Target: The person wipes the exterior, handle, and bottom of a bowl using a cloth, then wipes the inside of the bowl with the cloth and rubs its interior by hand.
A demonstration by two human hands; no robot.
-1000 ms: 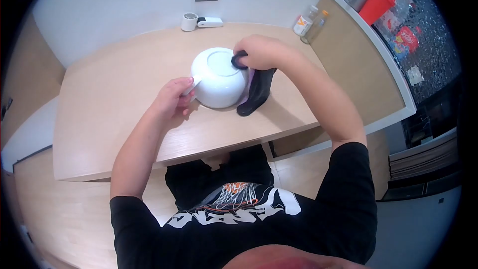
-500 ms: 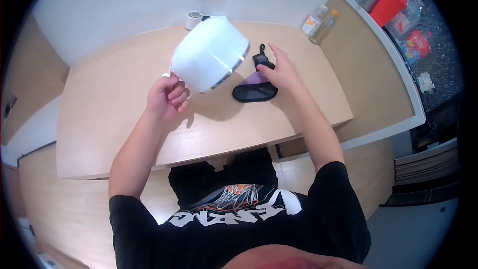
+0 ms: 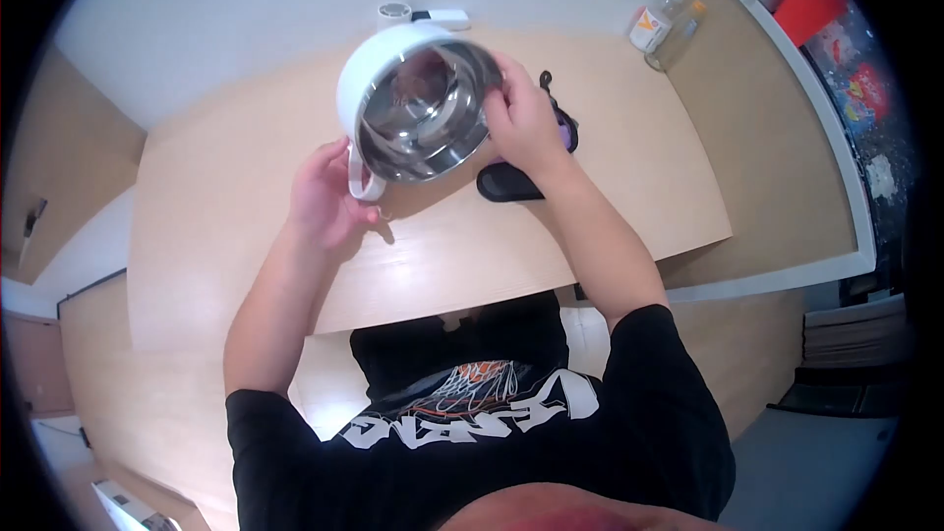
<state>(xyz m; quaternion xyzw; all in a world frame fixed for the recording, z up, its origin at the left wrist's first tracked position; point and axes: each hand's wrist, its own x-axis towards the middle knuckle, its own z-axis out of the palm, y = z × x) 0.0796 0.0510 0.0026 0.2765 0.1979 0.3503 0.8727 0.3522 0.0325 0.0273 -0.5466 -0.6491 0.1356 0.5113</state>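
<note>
L hand (image 3: 323, 199) gripping handle (image 3: 357, 169) of white pot (image 3: 423, 103), R hand (image 3: 528, 123) gripping opp. side; pot hanging tilted over tbl (image 3: 442, 261), blk/purple item (image 3: 506, 184) lying btwn pot & tbl's right edge.

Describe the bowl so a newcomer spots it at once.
Start at the pale wood table, then look between the left hand and right hand above it. There's the tilted white bowl, loop handle at left. Its shiny metal interior distinguishes it from the black-and-purple item nearby.
</note>
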